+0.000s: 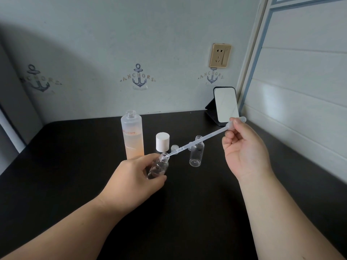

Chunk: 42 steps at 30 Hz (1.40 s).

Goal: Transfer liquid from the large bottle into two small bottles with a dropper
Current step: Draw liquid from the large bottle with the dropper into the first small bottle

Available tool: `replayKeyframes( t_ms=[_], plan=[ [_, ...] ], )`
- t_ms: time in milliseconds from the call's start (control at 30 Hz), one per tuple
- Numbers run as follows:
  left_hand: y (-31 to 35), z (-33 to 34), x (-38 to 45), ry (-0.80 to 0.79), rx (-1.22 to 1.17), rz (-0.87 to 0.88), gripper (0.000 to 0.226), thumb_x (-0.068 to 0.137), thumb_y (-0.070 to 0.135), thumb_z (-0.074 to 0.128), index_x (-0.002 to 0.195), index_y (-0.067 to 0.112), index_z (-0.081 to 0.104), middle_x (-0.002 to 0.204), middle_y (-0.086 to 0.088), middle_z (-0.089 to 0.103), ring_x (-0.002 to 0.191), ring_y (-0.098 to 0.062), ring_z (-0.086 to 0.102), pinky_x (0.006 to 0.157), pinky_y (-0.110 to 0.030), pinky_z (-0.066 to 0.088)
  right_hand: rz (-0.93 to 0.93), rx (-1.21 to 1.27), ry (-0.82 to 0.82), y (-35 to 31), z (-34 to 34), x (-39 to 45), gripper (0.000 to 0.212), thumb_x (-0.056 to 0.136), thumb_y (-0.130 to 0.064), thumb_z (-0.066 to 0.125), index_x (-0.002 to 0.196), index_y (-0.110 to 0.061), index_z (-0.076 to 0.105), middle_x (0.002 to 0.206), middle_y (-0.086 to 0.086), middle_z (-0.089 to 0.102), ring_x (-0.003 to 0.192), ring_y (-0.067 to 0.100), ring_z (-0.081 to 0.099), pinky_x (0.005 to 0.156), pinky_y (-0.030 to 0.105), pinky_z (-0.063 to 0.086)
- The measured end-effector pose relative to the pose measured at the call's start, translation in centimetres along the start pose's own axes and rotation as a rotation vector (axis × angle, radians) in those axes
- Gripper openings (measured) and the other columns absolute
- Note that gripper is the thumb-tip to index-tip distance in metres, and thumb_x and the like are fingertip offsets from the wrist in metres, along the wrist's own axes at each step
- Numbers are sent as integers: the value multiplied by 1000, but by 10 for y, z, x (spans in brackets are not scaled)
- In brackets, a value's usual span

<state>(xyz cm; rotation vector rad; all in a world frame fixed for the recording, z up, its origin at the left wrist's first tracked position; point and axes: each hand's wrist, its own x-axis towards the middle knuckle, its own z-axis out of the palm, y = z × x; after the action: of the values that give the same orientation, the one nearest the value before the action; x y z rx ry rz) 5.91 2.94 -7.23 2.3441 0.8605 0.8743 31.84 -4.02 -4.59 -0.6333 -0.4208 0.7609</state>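
Observation:
My left hand grips a small clear bottle, tilted with its open neck toward the right. My right hand pinches the bulb of a translucent plastic dropper, whose tip sits at the mouth of that bottle. A second small clear bottle stands upright and uncapped just behind the dropper. The large frosted bottle, open and about half full of peach liquid, stands behind my left hand.
A white cap and a small clear cap sit between the large bottle and the second small bottle on the black table. A phone on a stand leans at the back right by the panelled wall.

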Motion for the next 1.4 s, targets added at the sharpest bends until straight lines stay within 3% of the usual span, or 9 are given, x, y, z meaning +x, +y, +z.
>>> replayKeyframes(
  t_ms=[567,767,867,1000,1100,1167,1233,1333,1400],
  plan=[
    [-1,1,0,10,21,29,37,78,34,78,93,59,55,90,35,61,80,2,61,69,-8,45,-38,-27,0,-1,-1,1,10,91,-3,68,85,-5,76,74,4,68,61,9,57,59,17,47],
    [-5,2,2,-30,66,-29,27,76,51,76,93,49,56,94,41,56,83,6,59,65,-7,44,-17,-22,13,0,0,0,16,93,-7,68,80,-9,77,75,3,68,61,10,60,58,19,49],
    [-5,2,3,-79,78,-66,33,74,61,74,96,47,54,96,43,53,87,11,56,62,-6,44,10,-22,10,1,1,-1,23,95,-12,66,76,-11,79,75,1,69,60,10,60,56,19,49],
    [-6,1,5,-133,66,-115,59,56,80,60,104,48,52,82,23,61,85,11,56,58,-12,47,27,25,9,1,0,0,13,94,-13,66,88,-7,76,76,2,70,62,11,62,58,20,51],
    [-5,1,4,-148,80,-86,69,54,85,57,111,49,47,87,23,63,88,10,57,62,-12,49,32,40,4,2,-1,1,17,96,-13,64,86,-7,77,76,2,70,62,12,62,58,21,51],
    [-7,-1,1,-73,-19,-56,59,68,86,54,110,45,55,95,27,64,82,-2,62,64,-19,50,36,41,3,2,-1,1,24,97,-13,64,78,-11,80,76,2,70,62,11,62,59,21,52],
    [-8,-4,-3,88,-179,-9,47,84,76,47,106,38,63,91,16,68,76,-10,64,65,-29,51,42,53,6,1,0,0,27,97,-13,65,75,-13,81,77,1,70,62,11,62,60,20,52],
    [-8,-9,-5,400,-245,-24,31,91,62,40,97,35,55,91,15,63,81,-6,61,65,-30,46,45,71,-4,0,1,-1,27,95,-14,66,73,-15,81,78,1,71,64,11,63,62,20,52],
    [-11,-9,-1,552,-279,-144,30,86,60,48,107,39,46,97,18,57,88,-1,58,70,-27,45,46,81,-12,0,1,-2,28,95,-14,66,72,-15,81,79,1,72,66,10,65,63,21,54]
  ],
)
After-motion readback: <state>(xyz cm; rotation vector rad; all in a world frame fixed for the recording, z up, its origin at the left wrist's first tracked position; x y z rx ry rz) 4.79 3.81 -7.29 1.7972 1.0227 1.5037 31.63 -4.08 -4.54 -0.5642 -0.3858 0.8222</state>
